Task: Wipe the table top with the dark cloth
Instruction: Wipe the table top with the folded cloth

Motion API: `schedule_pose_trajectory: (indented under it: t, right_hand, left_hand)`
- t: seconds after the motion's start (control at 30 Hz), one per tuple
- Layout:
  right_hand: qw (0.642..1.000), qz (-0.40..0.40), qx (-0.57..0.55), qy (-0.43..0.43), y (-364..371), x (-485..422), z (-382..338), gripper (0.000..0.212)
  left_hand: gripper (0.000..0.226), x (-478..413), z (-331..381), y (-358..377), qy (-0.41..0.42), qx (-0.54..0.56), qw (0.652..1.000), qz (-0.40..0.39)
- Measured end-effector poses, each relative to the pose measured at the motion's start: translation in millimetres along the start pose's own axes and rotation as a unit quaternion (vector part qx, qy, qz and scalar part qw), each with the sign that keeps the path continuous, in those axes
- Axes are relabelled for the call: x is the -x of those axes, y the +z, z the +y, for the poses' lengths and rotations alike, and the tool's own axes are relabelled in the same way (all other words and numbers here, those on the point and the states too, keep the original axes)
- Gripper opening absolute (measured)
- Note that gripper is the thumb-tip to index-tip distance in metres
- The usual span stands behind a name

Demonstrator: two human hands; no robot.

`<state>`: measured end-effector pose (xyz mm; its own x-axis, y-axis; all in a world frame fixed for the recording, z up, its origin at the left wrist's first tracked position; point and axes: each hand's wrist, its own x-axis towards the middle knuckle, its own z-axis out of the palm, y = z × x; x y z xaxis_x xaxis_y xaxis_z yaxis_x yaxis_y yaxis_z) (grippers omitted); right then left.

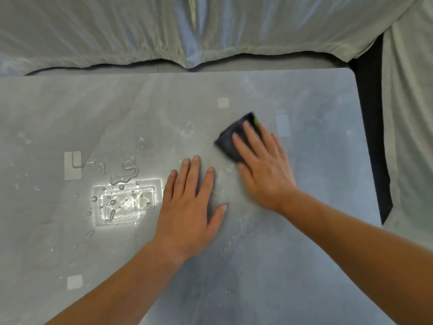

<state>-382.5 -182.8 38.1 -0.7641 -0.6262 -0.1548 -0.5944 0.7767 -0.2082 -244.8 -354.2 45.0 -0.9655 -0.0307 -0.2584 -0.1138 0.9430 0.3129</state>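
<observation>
- Pressed one dark cloth [228, 143] flat under right hand [264, 170], grip released.
- Rested left hand [187, 207] flat on tabletop [309, 242], grip released.
- Counted four pale patches [222, 102].

1. This looks like a staged work space rather than a lived-in room; pale crinkled sheeting [210, 31] hangs along the far side and down the right.
2. The plain grey table top [304, 254] carries small pale tape squares [222, 102], stuck well apart.
</observation>
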Motion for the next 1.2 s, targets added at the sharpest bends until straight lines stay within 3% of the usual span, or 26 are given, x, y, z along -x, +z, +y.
schedule_pose_trajectory:
  t: [0.1,0.13,0.23,0.3,0.43,0.5,0.63,0.73,0.8,0.87,0.97,1.1,1.2]
  right_hand:
    - [0.996,-0.035,0.015,-0.081,-3,16,20,0.057]
    - [0.998,-0.022,0.006,-0.051,-6,8,30,0.058]
    - [0.989,0.011,-0.044,0.143,-14,-15,45,0.058]
    - [0.984,0.034,-0.038,0.172,-8,-7,29,0.060]
    - [1.000,-0.005,-0.010,-0.013,10,62,-4,0.059]
    - [0.997,-0.029,0.002,-0.067,9,74,9,0.058]
    - [0.997,-0.004,-0.028,0.066,-2,52,39,0.058]
    - [0.987,0.028,-0.045,0.149,4,61,22,0.059]
    - [0.992,0.029,-0.037,0.117,14,90,-3,0.060]
    - [0.999,-0.001,-0.022,0.026,22,123,-16,0.057]
    - [0.999,-0.014,-0.012,-0.030,19,126,8,0.056]
    - [0.987,0.031,-0.051,0.148,10,82,18,0.057]
    - [0.986,0.047,-0.053,0.153,17,88,-11,0.057]
  left_hand:
    - [0.075,1,-1,-1,-0.003,0.002,1.000,-0.001]
    - [0.075,1,-1,-1,-0.001,0.001,1.000,-0.002]
    - [0.075,2,-2,-1,0.002,-0.006,1.000,-0.010]
    - [0.074,3,-1,-2,0.000,-0.001,1.000,-0.008]
    - [0.069,15,9,-3,-0.008,0.031,0.999,0.010]
    - [0.068,28,15,-1,-0.010,0.034,0.999,0.005]
    - [0.067,49,22,8,-0.016,0.019,1.000,-0.013]
    - [0.067,52,25,11,-0.027,0.011,0.999,-0.018]
    - [0.067,51,26,9,-0.032,0.026,0.999,-0.022]
    - [0.068,50,25,6,-0.036,0.035,0.998,-0.032]
    - [0.068,52,22,4,-0.030,0.031,0.998,-0.040]
    - [0.068,53,21,8,-0.024,0.039,0.998,-0.041]
    - [0.070,53,19,8,-0.018,0.070,0.997,-0.039]
